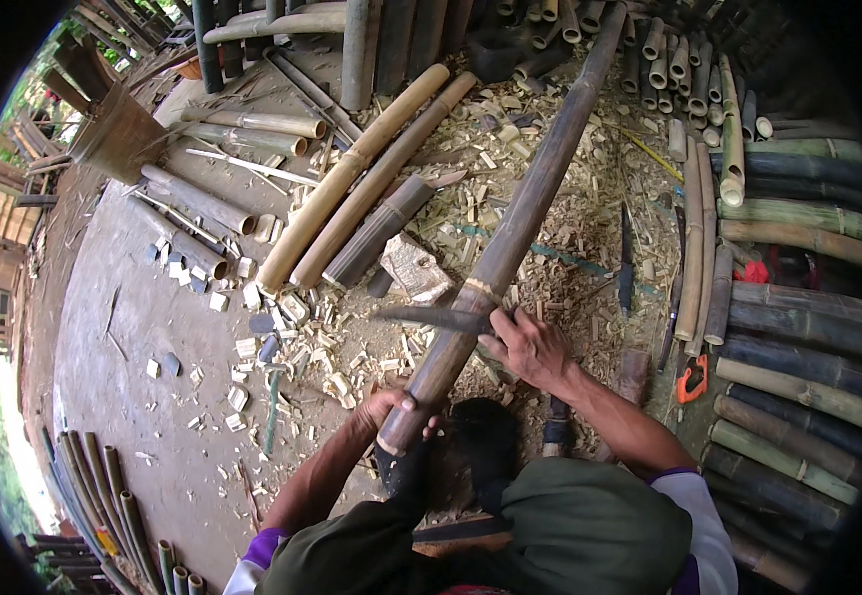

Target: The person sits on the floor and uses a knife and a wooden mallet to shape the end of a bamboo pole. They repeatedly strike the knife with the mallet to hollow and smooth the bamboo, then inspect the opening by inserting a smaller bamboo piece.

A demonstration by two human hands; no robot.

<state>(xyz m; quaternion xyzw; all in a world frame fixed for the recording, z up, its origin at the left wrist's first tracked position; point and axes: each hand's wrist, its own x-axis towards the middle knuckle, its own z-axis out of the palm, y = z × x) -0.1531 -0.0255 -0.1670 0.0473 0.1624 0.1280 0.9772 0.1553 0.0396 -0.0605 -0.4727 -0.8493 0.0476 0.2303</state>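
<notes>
A long dark brown bamboo pole slants from between my feet up to the far right. Near its lower end, my left hand is wrapped around it, thumb on top. My right hand is closed on a knife, whose dark blade lies across the pole just below a pale node ring. The knife's handle is hidden inside my fist. Beside the pole rests a rough, pale wood block, left of the blade.
Bamboo chips litter the floor. Left of the pole lie cut bamboo lengths. Stacked bamboo pieces line the right side, near an orange-handled tool. Another dark blade lies among shavings. A bucket stands far left.
</notes>
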